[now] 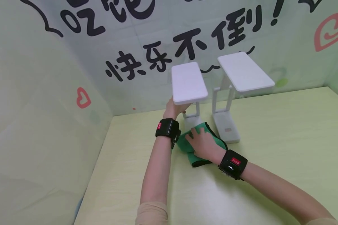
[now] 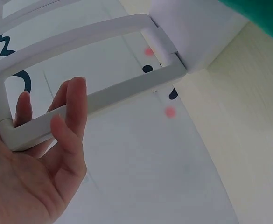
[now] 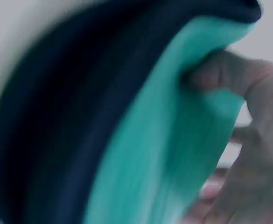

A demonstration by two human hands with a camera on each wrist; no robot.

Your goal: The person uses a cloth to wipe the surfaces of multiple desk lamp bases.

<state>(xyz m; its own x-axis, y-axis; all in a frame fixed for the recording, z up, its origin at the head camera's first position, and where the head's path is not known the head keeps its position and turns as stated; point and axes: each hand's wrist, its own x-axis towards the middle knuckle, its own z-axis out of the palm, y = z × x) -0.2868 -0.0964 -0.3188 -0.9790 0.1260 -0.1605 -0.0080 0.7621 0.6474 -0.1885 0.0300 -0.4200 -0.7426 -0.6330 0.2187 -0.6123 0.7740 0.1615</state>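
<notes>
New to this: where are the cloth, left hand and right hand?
Cloth (image 3: pixel 162 140), right wrist view: on its green face.
Left hand (image 2: pixel 36 172), left wrist view: on the palm.
Right hand (image 1: pixel 205 146), head view: on its back.

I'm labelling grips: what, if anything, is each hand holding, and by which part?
Left hand: left white stand, by one frame bar. Right hand: green cloth, between thumb and fingers, beside its dark trim.

Stand panel at 1 o'clock: smooth white plastic by its look, matt
Stand panel at 2 o'clock: same smooth, matt plastic
Green cloth: soft, matt fabric, black edging
Tabletop: pale wood grain, smooth, sheen at 5 o'clock
Backdrop: matt, smooth sheet
</notes>
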